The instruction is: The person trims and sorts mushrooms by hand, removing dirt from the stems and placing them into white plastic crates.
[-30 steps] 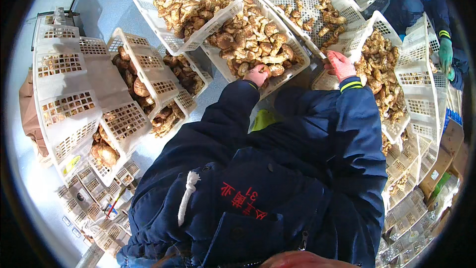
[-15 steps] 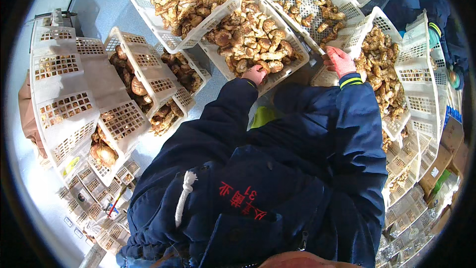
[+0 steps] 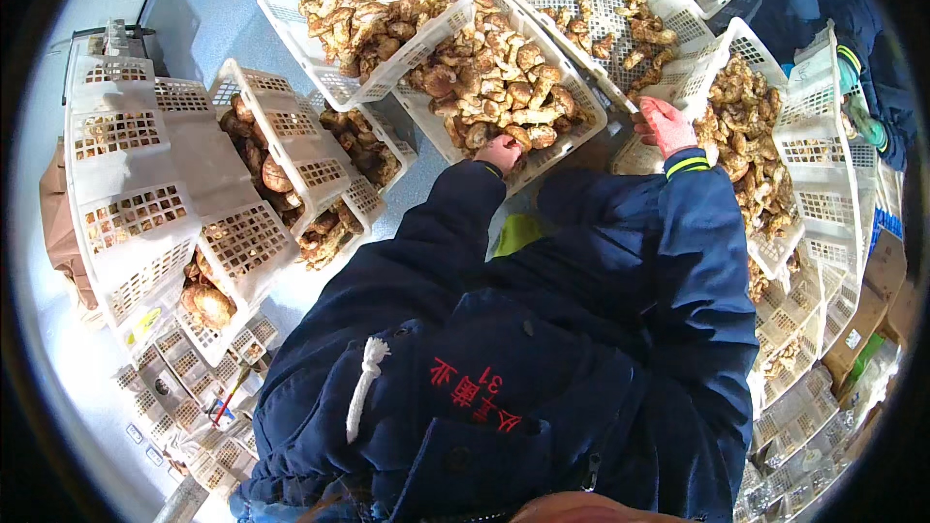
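My left hand (image 3: 502, 153) is at the near edge of the middle white crate (image 3: 557, 157), its fingers curled around a brown-capped mushroom (image 3: 520, 138). Mushrooms (image 3: 489, 73) with pale, thick stems heap up in this crate just beyond the hand. Farther right, my right hand (image 3: 666, 126) hovers between the corner of the flat far crate (image 3: 591, 73) and the right-hand crate of mushrooms (image 3: 741, 126). Its fingers are pinched together by the crate rim; what they hold is too small to make out.
Another full crate (image 3: 334, 97) overlaps the middle one at the upper left. Tilted crates with larger, darker mushrooms (image 3: 276, 174) stand at the left. Stacked crates (image 3: 814, 136) line my right side, with cardboard boxes (image 3: 877, 281) below. A co-worker's gloved hand (image 3: 869, 128) shows at far right.
My left hand has turned slightly and drawn in among the near mushrooms. The right hand stays almost in place. At far right the co-worker's gloved hand has come further into view.
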### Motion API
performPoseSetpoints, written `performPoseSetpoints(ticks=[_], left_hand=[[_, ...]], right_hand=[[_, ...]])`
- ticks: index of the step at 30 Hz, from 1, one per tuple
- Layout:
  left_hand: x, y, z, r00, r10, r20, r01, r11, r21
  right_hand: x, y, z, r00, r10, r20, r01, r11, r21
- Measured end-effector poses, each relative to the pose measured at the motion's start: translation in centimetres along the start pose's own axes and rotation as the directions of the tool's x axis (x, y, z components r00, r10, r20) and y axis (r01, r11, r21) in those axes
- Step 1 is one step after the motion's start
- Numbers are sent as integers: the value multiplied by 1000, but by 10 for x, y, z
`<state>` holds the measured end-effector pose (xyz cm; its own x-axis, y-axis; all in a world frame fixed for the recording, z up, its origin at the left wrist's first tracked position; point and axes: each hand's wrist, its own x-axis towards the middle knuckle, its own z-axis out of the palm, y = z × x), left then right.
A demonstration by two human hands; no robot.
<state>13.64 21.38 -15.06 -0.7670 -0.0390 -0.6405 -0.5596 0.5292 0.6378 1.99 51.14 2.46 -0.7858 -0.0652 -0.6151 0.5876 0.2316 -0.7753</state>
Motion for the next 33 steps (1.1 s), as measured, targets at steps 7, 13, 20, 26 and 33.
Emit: performPoseSetpoints(ticks=[7,13,20,26,33], left_hand=[[5,-7,8,992,61,-108,-55,997,61],[18,-26,17,998,48,-32,-51,991,-124],[27,-45,23,993,96,-70,-104,987,-120],[12,-19,13,1000,-9,-1,8,995,-96],[-12,10,-4,1000,1,5,-1,1000,6]], right_hand=[[2,4,-3,1000,23,-2,-23,999,29],[3,2,-2,1000,19,2,-19,1000,17],[4,0,2,1000,18,23,-19,999,42],[1,-1,2,999,38,-12,-37,998,42],[3,2,1,999,34,-5,-34,999,40]])
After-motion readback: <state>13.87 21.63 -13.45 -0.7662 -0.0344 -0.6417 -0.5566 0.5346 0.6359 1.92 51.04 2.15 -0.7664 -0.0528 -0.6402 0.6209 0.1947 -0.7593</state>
